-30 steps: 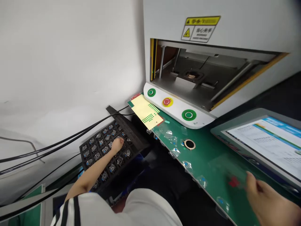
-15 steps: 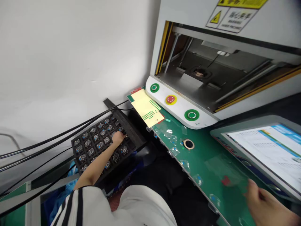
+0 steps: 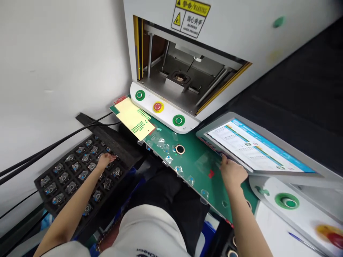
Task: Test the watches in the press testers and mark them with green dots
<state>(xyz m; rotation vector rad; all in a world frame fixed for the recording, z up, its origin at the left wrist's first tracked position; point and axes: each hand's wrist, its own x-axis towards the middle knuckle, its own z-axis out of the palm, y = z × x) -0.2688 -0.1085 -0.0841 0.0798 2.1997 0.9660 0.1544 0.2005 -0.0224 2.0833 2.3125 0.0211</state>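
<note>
My left hand (image 3: 106, 160) is over the upper right part of a black foam tray (image 3: 73, 157) that holds several small round metal parts in square pockets. Its fingers are closed; whatever they grip is too small to name. My right hand (image 3: 232, 173) is at the lower left edge of the tilted screen (image 3: 268, 150), above the green mat, with its fingers curled together and their contents hidden. A dark disc with a gold-coloured ring (image 3: 179, 149) lies on the green mat (image 3: 197, 160) between the hands.
A press machine (image 3: 163, 110) with green and red buttons stands behind the mat, a ringed part seated inside it. Yellow cards (image 3: 131, 117) lie at the mat's left end. Black cables (image 3: 50, 146) run past the tray. A pen (image 3: 305, 241) lies at the lower right.
The view has swung to the right. My right hand has moved up and in to the screen's lower left edge. My left hand remains over the tray.
</note>
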